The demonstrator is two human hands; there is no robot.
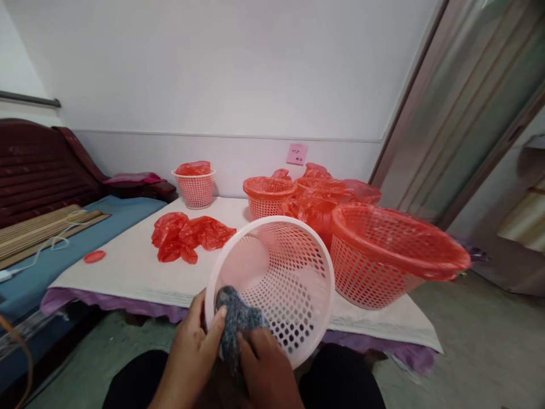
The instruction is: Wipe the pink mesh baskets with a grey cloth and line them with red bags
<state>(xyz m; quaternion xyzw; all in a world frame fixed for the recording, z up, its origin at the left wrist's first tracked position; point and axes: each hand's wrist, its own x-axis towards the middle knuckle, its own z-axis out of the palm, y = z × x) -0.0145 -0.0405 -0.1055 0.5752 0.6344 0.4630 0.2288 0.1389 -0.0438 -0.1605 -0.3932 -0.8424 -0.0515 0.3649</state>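
Observation:
A pale pink perforated plastic basket (293,272) is tilted on its side, its open mouth facing me over the table's front edge. My left hand (198,335) grips the basket's rim at the left, thumb on the inside and touching the cloth. A grey-blue cloth (238,318) is bunched against the inner wall near that rim. My right hand (264,358) reaches into the mouth with its fingers closed on the cloth. The fingertips of the right hand are partly hidden in the folds.
A large basket (366,272) lined with red plastic stands right on the white-covered table (128,272). Behind are a smaller red-lined basket (266,204) and red bags (315,199). A crumpled red bag (183,236), red disc (94,257) and small pink basket (196,190) sit left.

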